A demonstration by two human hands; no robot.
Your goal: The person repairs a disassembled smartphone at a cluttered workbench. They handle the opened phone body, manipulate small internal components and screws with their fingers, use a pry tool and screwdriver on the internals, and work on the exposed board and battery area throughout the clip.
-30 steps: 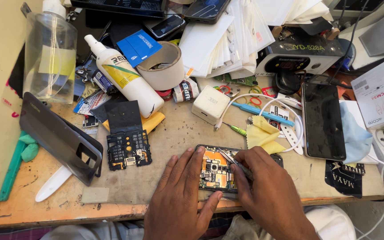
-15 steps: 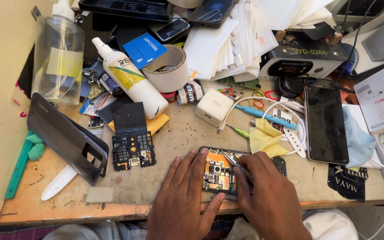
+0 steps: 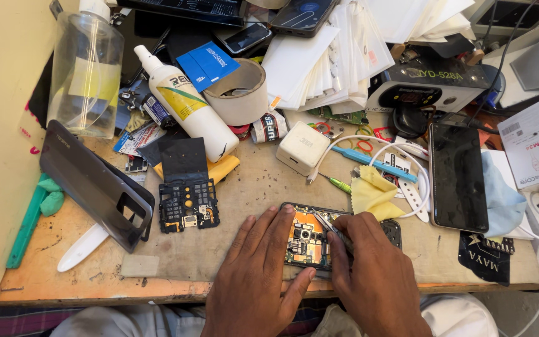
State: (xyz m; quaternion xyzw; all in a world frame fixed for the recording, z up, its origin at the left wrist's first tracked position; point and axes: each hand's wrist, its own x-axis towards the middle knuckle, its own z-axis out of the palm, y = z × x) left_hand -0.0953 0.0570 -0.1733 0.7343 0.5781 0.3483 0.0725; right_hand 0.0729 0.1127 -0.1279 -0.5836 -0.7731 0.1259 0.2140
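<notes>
An opened phone point(image 3: 310, 237) with its orange and black insides exposed lies near the front edge of the workbench point(image 3: 244, 187). My left hand point(image 3: 254, 281) rests flat on the bench, fingers spread, holding the phone's left side steady. My right hand point(image 3: 378, 281) grips metal tweezers point(image 3: 329, 226), whose tips point into the phone's upper middle. A black inner cover plate point(image 3: 187, 196) lies to the left of the phone, and a dark phone back cover point(image 3: 95, 181) lies further left.
Behind stand a clear spray bottle point(image 3: 88, 68), a white glue bottle point(image 3: 188, 112), a tape roll point(image 3: 239, 90), a white charger point(image 3: 304, 146), a yellow cloth point(image 3: 372, 193), a black phone point(image 3: 456, 175), stacked white sheets point(image 3: 325, 56) and a black device point(image 3: 428, 84). A white spudger point(image 3: 82, 248) lies front left.
The view has shifted slightly. My hands stay on the opened phone, with the tweezers still working at its upper middle; nothing else on the bench has moved.
</notes>
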